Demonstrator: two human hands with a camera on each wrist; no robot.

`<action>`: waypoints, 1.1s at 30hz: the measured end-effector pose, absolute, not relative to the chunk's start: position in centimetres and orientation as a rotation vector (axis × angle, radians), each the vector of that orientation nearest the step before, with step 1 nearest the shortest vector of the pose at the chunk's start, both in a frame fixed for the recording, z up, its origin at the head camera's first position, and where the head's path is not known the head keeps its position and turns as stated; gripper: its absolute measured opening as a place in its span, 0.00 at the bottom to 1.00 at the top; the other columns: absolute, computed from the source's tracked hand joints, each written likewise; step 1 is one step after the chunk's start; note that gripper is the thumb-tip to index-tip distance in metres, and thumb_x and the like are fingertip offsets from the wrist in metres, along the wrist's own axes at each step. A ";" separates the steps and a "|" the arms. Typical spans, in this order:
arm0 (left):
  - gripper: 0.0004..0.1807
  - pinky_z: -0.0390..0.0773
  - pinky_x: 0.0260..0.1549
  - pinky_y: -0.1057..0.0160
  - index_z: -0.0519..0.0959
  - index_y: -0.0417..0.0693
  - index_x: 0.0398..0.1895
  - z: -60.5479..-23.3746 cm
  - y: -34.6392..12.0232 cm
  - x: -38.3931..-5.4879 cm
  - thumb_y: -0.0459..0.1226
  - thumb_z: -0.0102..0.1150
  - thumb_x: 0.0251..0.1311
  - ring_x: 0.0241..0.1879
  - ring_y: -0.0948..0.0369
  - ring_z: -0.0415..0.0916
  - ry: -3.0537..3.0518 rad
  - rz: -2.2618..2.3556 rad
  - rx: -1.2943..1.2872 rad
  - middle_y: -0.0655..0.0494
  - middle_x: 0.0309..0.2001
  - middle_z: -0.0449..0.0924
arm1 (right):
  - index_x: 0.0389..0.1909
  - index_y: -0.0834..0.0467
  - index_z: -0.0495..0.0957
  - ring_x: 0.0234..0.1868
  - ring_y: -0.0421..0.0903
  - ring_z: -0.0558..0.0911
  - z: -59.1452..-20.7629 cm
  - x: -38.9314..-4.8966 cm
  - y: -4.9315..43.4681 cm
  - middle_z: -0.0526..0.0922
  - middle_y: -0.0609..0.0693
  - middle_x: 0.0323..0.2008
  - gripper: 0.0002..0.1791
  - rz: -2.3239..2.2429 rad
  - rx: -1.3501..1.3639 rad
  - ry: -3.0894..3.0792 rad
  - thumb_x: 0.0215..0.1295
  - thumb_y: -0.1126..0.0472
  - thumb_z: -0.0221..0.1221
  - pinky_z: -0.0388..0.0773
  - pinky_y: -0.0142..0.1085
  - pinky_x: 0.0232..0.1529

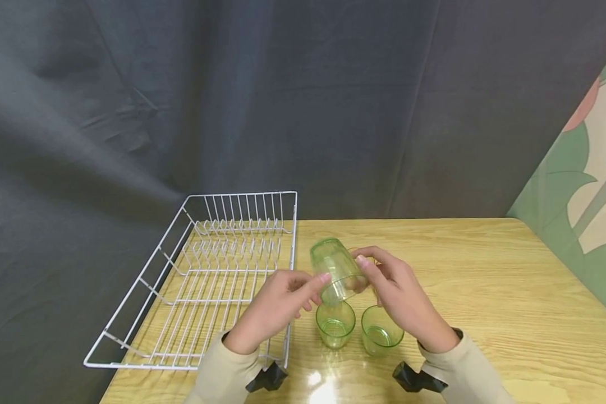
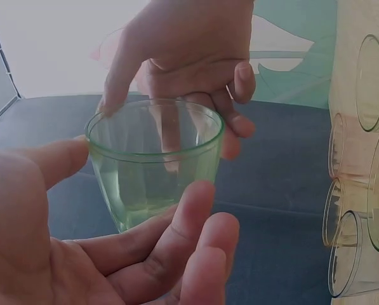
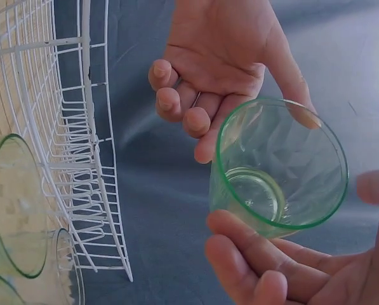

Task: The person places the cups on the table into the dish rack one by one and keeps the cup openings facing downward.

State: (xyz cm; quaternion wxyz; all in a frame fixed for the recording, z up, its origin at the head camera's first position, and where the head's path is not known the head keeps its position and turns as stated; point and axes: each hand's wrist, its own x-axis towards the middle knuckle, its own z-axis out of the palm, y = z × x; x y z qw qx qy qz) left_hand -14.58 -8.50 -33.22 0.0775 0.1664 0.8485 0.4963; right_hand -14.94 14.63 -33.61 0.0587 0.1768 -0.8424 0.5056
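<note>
Green glass (image 1: 333, 264) tilts between both hands (image 1: 279, 306) (image 1: 395, 286), thumbs and fingers pinching it.

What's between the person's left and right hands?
A tilted green glass, with the left hand and right hand both holding it; the head view shows this.

I hold a see-through green glass (image 1: 333, 262), wide at the mouth and narrowing to its base, between my left hand (image 1: 283, 297) and my right hand (image 1: 396, 286). It is tipped well over, its mouth facing me and its base pointing away, up off the table (image 1: 464, 269). Its rim is darker green.
</note>
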 end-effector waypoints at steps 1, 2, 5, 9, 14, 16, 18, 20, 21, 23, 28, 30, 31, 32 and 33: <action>0.27 0.81 0.28 0.58 0.87 0.48 0.38 -33.2 -8.5 -14.6 0.60 0.52 0.68 0.31 0.60 0.80 2.543 1.487 0.500 0.59 0.31 0.85 | 0.58 0.55 0.77 0.18 0.42 0.76 -33.6 -15.0 14.6 0.86 0.48 0.26 0.18 1.540 0.530 -2.566 0.79 0.50 0.49 0.73 0.36 0.16; 0.27 0.81 0.27 0.58 0.86 0.48 0.38 -33.3 -8.5 -14.5 0.60 0.53 0.68 0.31 0.60 0.80 2.545 1.486 0.502 0.59 0.32 0.85 | 0.58 0.55 0.77 0.19 0.43 0.77 -33.6 -15.0 14.6 0.87 0.48 0.26 0.18 1.548 0.524 -2.580 0.78 0.50 0.50 0.73 0.36 0.16; 0.26 0.81 0.26 0.58 0.85 0.47 0.40 -33.3 -8.5 -14.5 0.60 0.54 0.68 0.30 0.60 0.81 2.550 1.485 0.509 0.58 0.33 0.84 | 0.60 0.56 0.76 0.23 0.43 0.79 -33.7 -15.0 14.5 0.88 0.50 0.30 0.19 1.575 0.526 -2.608 0.77 0.51 0.53 0.73 0.36 0.15; 0.26 0.81 0.26 0.58 0.83 0.45 0.42 -33.3 -8.5 -14.5 0.59 0.54 0.68 0.29 0.60 0.80 2.553 1.491 0.537 0.54 0.35 0.83 | 0.60 0.55 0.74 0.19 0.41 0.76 -33.8 -15.0 14.6 0.88 0.49 0.31 0.18 1.606 0.580 -2.594 0.74 0.53 0.57 0.72 0.36 0.14; 0.28 0.82 0.26 0.59 0.80 0.41 0.46 -33.3 -8.5 -14.7 0.59 0.54 0.69 0.30 0.59 0.79 2.533 1.502 0.524 0.51 0.38 0.83 | 0.60 0.55 0.74 0.20 0.39 0.75 -34.1 -15.0 14.7 0.87 0.46 0.31 0.20 1.546 0.674 -2.561 0.70 0.56 0.62 0.73 0.33 0.18; 0.29 0.82 0.26 0.59 0.80 0.41 0.47 -33.4 -8.6 -14.7 0.59 0.54 0.68 0.31 0.58 0.79 2.522 1.508 0.511 0.49 0.39 0.82 | 0.60 0.54 0.74 0.24 0.39 0.77 -34.2 -15.0 14.6 0.87 0.44 0.32 0.21 1.507 0.694 -2.562 0.68 0.55 0.64 0.73 0.33 0.20; 0.29 0.82 0.26 0.60 0.79 0.41 0.47 -33.4 -8.6 -14.8 0.60 0.54 0.68 0.31 0.58 0.79 2.517 1.512 0.500 0.48 0.39 0.82 | 0.60 0.53 0.74 0.27 0.39 0.79 -34.3 -15.0 14.6 0.86 0.43 0.32 0.22 1.481 0.699 -2.581 0.67 0.55 0.65 0.73 0.32 0.22; 0.29 0.82 0.26 0.60 0.79 0.41 0.46 -33.5 -8.7 -14.8 0.60 0.54 0.67 0.31 0.57 0.79 2.510 1.519 0.491 0.47 0.39 0.81 | 0.61 0.53 0.74 0.28 0.38 0.79 -34.3 -14.9 14.6 0.86 0.42 0.33 0.24 1.468 0.699 -2.602 0.66 0.54 0.66 0.74 0.32 0.23; 0.29 0.82 0.26 0.60 0.79 0.42 0.46 -33.5 -8.7 -14.9 0.60 0.54 0.67 0.31 0.57 0.79 2.508 1.519 0.487 0.47 0.39 0.81 | 0.61 0.53 0.74 0.28 0.38 0.79 -34.4 -14.8 14.5 0.86 0.42 0.34 0.25 1.461 0.696 -2.612 0.65 0.53 0.67 0.74 0.33 0.24; 0.29 0.83 0.26 0.60 0.78 0.43 0.46 -33.6 -8.7 -14.9 0.61 0.55 0.66 0.32 0.57 0.79 2.505 1.521 0.479 0.49 0.39 0.81 | 0.62 0.53 0.74 0.29 0.38 0.80 -34.4 -14.7 14.5 0.86 0.42 0.35 0.27 1.450 0.692 -2.632 0.64 0.52 0.67 0.74 0.33 0.25; 0.28 0.82 0.28 0.58 0.77 0.46 0.46 -33.6 -8.8 -15.0 0.62 0.56 0.65 0.33 0.56 0.80 2.521 1.520 0.467 0.52 0.39 0.80 | 0.62 0.54 0.74 0.29 0.38 0.78 -34.6 -14.5 14.4 0.86 0.43 0.37 0.29 1.400 0.701 -2.663 0.62 0.49 0.68 0.75 0.32 0.27; 0.28 0.82 0.27 0.57 0.77 0.45 0.46 -33.6 -8.9 -15.0 0.61 0.56 0.65 0.31 0.56 0.79 2.536 1.514 0.469 0.52 0.38 0.80 | 0.63 0.54 0.74 0.28 0.37 0.77 -34.6 -14.5 14.4 0.85 0.43 0.37 0.31 1.369 0.716 -2.670 0.62 0.47 0.69 0.75 0.32 0.27; 0.28 0.82 0.27 0.57 0.76 0.45 0.46 -33.6 -8.9 -15.0 0.61 0.57 0.65 0.31 0.56 0.79 2.536 1.517 0.471 0.51 0.38 0.80 | 0.63 0.53 0.74 0.29 0.37 0.77 -34.7 -14.4 14.4 0.84 0.43 0.37 0.31 1.351 0.727 -2.672 0.61 0.47 0.69 0.75 0.32 0.27; 0.28 0.81 0.27 0.57 0.76 0.44 0.47 -33.6 -8.9 -15.0 0.60 0.57 0.65 0.31 0.56 0.79 2.540 1.517 0.476 0.51 0.38 0.80 | 0.63 0.53 0.74 0.28 0.37 0.77 -34.8 -14.4 14.4 0.84 0.43 0.37 0.32 1.338 0.739 -2.672 0.60 0.47 0.70 0.75 0.32 0.26; 0.27 0.81 0.27 0.57 0.76 0.44 0.47 -33.6 -9.0 -15.0 0.59 0.58 0.65 0.31 0.57 0.79 2.544 1.515 0.477 0.51 0.38 0.79 | 0.63 0.52 0.74 0.29 0.37 0.77 -34.9 -14.4 14.3 0.84 0.42 0.37 0.32 1.326 0.749 -2.673 0.60 0.47 0.70 0.75 0.32 0.26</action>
